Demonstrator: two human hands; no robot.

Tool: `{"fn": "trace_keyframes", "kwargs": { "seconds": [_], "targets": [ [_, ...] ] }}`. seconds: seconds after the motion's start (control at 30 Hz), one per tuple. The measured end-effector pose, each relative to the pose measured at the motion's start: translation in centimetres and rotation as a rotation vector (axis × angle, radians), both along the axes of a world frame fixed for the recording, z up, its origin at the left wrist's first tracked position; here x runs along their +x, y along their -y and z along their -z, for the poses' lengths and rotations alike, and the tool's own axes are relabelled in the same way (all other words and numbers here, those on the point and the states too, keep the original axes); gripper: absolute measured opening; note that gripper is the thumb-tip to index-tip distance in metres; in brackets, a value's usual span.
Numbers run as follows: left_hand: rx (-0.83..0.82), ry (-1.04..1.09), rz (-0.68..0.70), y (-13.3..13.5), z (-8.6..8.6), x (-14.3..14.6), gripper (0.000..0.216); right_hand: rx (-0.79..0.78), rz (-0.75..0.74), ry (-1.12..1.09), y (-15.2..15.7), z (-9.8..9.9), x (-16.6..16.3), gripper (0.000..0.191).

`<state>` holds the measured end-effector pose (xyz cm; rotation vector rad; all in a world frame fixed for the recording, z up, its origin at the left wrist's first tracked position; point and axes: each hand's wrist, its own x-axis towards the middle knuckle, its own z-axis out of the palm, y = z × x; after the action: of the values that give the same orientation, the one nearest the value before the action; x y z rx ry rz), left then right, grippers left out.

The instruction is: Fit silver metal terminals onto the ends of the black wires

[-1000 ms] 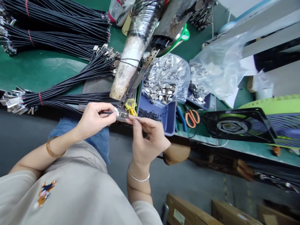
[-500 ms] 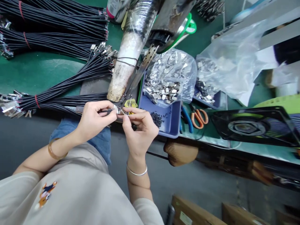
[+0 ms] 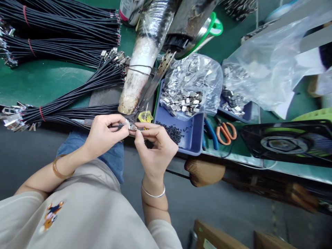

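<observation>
My left hand [image 3: 103,135] pinches the end of a thin black cable [image 3: 117,126] at the bench's front edge. My right hand [image 3: 155,147] meets it fingertip to fingertip, pinching a small silver metal shell [image 3: 133,127] at the cable's tip. Both hands are closed around these small parts. Just behind them stands a press-like tool with a white, plastic-wrapped column [image 3: 140,69]. A blue tray [image 3: 193,136] holding tiny black pieces lies right of my right hand.
Bundles of black cables [image 3: 77,91] with metal ends cover the green bench [image 3: 38,77] to the left. Clear bags of metal shells [image 3: 189,90] sit above the tray. Orange-handled scissors [image 3: 225,130], blue pliers [image 3: 211,129] and a black fan [image 3: 287,143] lie to the right.
My right hand has drawn in toward the left hand and curled tighter, bringing the metal shell up against the cable end. The view has shifted slightly.
</observation>
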<state>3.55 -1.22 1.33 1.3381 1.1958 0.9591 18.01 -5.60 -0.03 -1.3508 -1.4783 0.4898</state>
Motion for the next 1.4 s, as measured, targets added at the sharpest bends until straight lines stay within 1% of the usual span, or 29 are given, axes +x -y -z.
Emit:
{"fn": "trace_keyframes", "kwargs": {
  "seconds": [0.17, 0.23, 0.3, 0.37, 0.4, 0.43, 0.47, 0.5, 0.57, 0.6, 0.63, 0.7, 0.73, 0.8, 0.87, 0.97, 1.03, 1.1, 1.2, 1.27, 1.33, 1.4],
  "targets": [
    [0.022, -0.054, 0.025, 0.3, 0.1, 0.0, 0.015, -0.012, -0.005, 0.043, 0.6, 0.0, 0.4, 0.008],
    [0.044, -0.067, 0.062, 0.6, 0.0, -0.3, 0.016, 0.032, 0.03, 0.077, 1.1, -0.1, 0.9, 0.003],
    [0.1, -0.091, 0.149, 1.0, 0.1, -0.8, 0.016, 0.187, 0.153, 0.149, 1.6, -0.4, 1.6, 0.002],
    [0.172, -0.119, 0.275, 1.4, 0.4, -1.6, 0.016, 0.369, 0.342, 0.202, 1.9, -1.0, 2.4, 0.011],
    [0.201, -0.13, 0.328, 1.6, 0.6, -2.0, 0.016, 0.402, 0.415, 0.213, 1.9, -1.4, 2.9, 0.014],
    [0.222, -0.132, 0.359, 1.7, 0.8, -2.4, 0.015, 0.374, 0.457, 0.215, 1.8, -1.7, 3.5, 0.015],
    [0.244, -0.125, 0.36, 1.8, 1.0, -2.8, 0.014, 0.297, 0.466, 0.218, 1.6, -1.9, 4.2, 0.015],
    [0.278, -0.114, 0.335, 1.8, 1.3, -3.2, 0.013, 0.188, 0.439, 0.234, 1.2, -2.0, 5.0, 0.014],
    [0.39, -0.123, 0.227, 1.5, 1.7, -3.7, 0.012, -0.03, 0.375, 0.298, 0.2, -1.6, 7.0, 0.013],
    [0.474, -0.158, 0.17, 1.1, 1.9, -3.9, 0.012, -0.095, 0.355, 0.346, -0.6, -1.2, 8.0, 0.017],
    [0.561, -0.227, 0.119, 0.7, 2.1, -4.1, 0.013, -0.112, 0.382, 0.391, -1.4, -0.7, 9.0, 0.021],
    [0.726, -0.44, 0.107, -0.3, 2.5, -4.1, 0.016, -0.117, 0.438, 0.495, -3.2, 0.5, 10.5, 0.024],
    [0.773, -0.556, 0.127, -0.9, 2.6, -4.1, 0.017, -0.136, 0.42, 0.534, -4.1, 1.0, 11.0, 0.023],
    [0.82, -0.748, 0.178, -1.8, 2.9, -3.8, 0.018, -0.19, 0.327, 0.603, -5.4, 1.6, 11.2, 0.018],
    [0.865, -0.846, 0.211, -2.3, 3.1, -3.6, 0.02, -0.219, 0.252, 0.681, -6.1, 1.9, 10.8, 0.017],
    [0.924, -0.865, 0.227, -2.1, 3.3, -3.5, 0.023, -0.201, 0.232, 0.77, -5.9, 1.7, 10.1, 0.017],
    [0.948, -0.84, 0.22, -1.6, 3.4, -3.6, 0.025, -0.164, 0.239, 0.73, -5.1, 1.3, 9.9, 0.015],
    [0.971, -0.804, 0.209, -1.2, 3.5, -3.8, 0.026, -0.105, 0.278, 0.613, -4.0, 0.6, 9.6, 0.014],
    [1.009, -0.722, 0.177, -0.8, 3.7, -4.0, 0.025, -0.025, 0.354, 0.441, -2.0, -0.9, 8.6, 0.019],
    [1.023, -0.668, 0.154, -0.6, 3.6, -4.0, 0.023, 0.005, 0.379, 0.361, -0.8, -1.9, 7.5, 0.019],
    [1.017, -0.64, 0.144, -0.6, 3.3, -4.0, 0.024, 0.032, 0.369, 0.282, 0.2, -2.6, 6.1, 0.018],
    [0.996, -0.63, 0.142, -0.4, 2.7, -3.9, 0.026, 0.059, 0.317, 0.231, 0.9, -2.8, 4.7, 0.017]
  ]
}}
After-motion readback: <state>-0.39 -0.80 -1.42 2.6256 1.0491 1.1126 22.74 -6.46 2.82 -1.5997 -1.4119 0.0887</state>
